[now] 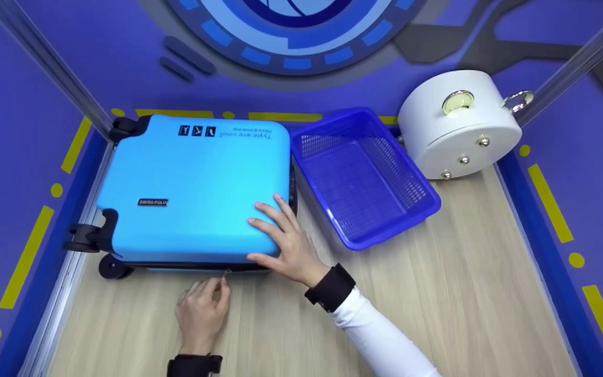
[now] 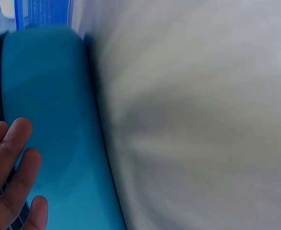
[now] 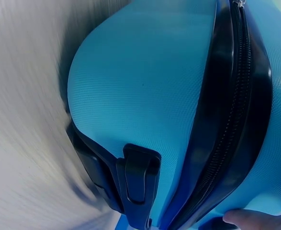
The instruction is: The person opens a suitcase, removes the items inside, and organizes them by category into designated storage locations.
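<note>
Lying flat in the left half of the head view on the wooden table (image 1: 437, 293), the blue suitcase (image 1: 191, 193) is being steadied by the right hand (image 1: 286, 246), its fingers spread flat on the near right corner of the shell. The left hand (image 1: 202, 311), lower centre, is pinching the zipper pull (image 1: 226, 272) at the near edge. The zipping or unzipping step appears to be in hand; the next move likely calls for drawing the pull along the zipper track (image 3: 226, 143) while the case is kept pressed down.

1. You see a bright cyan suitcase (image 1: 197, 188) with black wheels and a black zipper band.
2. Your basket (image 1: 364, 178) is deep blue mesh.
3. The round case (image 1: 458, 125) is white.
4. Your surface (image 1: 437, 293) is pale wood grain.
</note>
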A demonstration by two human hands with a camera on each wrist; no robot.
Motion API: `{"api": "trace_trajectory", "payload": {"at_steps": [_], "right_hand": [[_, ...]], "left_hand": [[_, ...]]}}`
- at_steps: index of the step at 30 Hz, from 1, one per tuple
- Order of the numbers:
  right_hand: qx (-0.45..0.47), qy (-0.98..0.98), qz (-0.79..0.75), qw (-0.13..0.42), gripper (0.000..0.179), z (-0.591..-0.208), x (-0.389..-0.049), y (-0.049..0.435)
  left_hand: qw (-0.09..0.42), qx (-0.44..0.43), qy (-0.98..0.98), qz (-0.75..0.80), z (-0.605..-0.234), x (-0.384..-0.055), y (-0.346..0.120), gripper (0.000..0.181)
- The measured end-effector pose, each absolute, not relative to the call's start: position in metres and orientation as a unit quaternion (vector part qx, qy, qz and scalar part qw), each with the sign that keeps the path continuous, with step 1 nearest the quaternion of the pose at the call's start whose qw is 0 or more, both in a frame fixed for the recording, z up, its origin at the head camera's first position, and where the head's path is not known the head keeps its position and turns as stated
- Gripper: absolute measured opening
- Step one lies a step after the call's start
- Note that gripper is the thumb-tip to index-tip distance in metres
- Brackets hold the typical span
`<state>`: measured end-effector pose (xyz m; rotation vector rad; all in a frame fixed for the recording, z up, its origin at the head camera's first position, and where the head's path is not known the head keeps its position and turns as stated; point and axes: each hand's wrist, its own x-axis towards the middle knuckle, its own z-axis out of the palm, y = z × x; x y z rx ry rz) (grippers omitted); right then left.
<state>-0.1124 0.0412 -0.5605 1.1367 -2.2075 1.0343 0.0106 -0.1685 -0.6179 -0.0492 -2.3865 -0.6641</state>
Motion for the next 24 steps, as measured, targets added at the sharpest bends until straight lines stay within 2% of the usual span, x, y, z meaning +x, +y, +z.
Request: {"api": "trace_trajectory", "payload": {"at_steps": [9,24], "right_hand": [[0.413,-0.799,0.377,0.219,0.064,-0.561,-0.112,0.042],[0.421,-0.790,0.389,0.215,0.063,-0.562,-0.113,0.041]], "left_hand": [[0.341,0.038,-0.908,-0.239,-0.617,0.014,-0.202,0.013],[0.324,0.127,-0.912,-0.220,-0.614,0.017,-0.245,0.017]]}}
